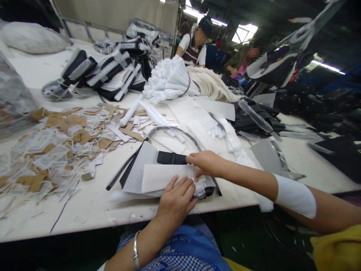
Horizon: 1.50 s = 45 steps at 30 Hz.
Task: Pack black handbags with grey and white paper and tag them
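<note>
A black handbag (pixel 129 168) lies in front of me near the table's front edge, partly covered by a grey-white foam sheet (pixel 137 175). Its long handle (pixel 180 131) arches behind it in clear plastic. On top rests a white foam strip (pixel 155 177), below a black strap piece (pixel 172 158). My left hand (pixel 177 197) presses on the strip with fingers outstretched. At the strip's right end, my right hand (pixel 205 162) has its fingers curled in beside the strap piece and some clear plastic (pixel 200 187). What lies between those fingertips is hidden.
Brown cardboard tags with strings (pixel 67 126) cover the table's left side. Behind are wrapped black bags (pixel 113 71), a bundle of white foam rolls (pixel 166 81) and stacked cream sheets (pixel 210 84). More black bags (pixel 254 116) lie right. Two people work beyond the table.
</note>
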Motion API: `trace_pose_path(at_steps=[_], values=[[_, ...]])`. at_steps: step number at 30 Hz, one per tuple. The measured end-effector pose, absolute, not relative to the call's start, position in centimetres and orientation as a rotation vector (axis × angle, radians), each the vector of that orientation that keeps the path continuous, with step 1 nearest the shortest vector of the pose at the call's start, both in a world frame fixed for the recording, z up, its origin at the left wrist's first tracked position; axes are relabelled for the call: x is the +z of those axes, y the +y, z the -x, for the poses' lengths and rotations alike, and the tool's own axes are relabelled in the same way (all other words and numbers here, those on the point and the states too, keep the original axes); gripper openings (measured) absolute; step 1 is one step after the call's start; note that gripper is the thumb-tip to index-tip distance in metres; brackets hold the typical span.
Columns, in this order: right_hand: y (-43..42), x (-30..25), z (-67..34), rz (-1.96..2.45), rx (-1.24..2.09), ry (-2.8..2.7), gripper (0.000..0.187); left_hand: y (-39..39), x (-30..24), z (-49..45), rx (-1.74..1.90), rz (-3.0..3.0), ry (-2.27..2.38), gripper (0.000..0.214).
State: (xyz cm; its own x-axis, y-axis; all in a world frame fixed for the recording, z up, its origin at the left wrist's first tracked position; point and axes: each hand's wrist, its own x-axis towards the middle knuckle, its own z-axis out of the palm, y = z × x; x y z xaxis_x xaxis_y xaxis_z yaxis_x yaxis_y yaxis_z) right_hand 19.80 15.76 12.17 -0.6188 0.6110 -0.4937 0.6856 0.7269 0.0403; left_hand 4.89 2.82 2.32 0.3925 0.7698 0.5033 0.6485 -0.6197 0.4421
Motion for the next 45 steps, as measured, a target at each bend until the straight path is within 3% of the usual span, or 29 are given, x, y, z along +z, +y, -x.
trace_pose_path(at_steps=[9, 18, 23, 31, 33, 38, 45], values=[[18.8, 10.4, -20.7, -1.097, -0.544, 2.418, 0.064, 2.9, 2.5, -5.0, 1.028, -2.451, 1.300, 0.019], [20.8, 9.2, -21.6, -1.154, -1.025, 2.319, 0.054, 3.1, 1.4, -5.1, 1.139, -2.587, 1.322, 0.033], [21.8, 7.1, -22.4, -1.328, -1.436, 2.139, 0.043, 3.1, 0.1, -5.3, 1.298, -2.633, 1.296, 0.027], [19.6, 8.4, -23.2, -1.553, -1.284, 2.471, 0.012, 2.9, 1.0, -5.2, 1.267, -2.693, 1.271, 0.026], [17.9, 9.1, -23.8, -1.578, -1.166, 2.618, 0.021, 2.9, 1.1, -5.3, 1.258, -2.699, 1.270, 0.027], [15.2, 8.4, -24.6, -1.347, -0.735, 2.842, 0.074, 2.8, 1.3, -5.2, 1.202, -2.715, 1.275, 0.029], [17.6, 7.5, -24.0, -1.499, -1.012, 2.561, 0.074, 2.9, 1.1, -5.0, 1.120, -2.761, 1.280, 0.032]])
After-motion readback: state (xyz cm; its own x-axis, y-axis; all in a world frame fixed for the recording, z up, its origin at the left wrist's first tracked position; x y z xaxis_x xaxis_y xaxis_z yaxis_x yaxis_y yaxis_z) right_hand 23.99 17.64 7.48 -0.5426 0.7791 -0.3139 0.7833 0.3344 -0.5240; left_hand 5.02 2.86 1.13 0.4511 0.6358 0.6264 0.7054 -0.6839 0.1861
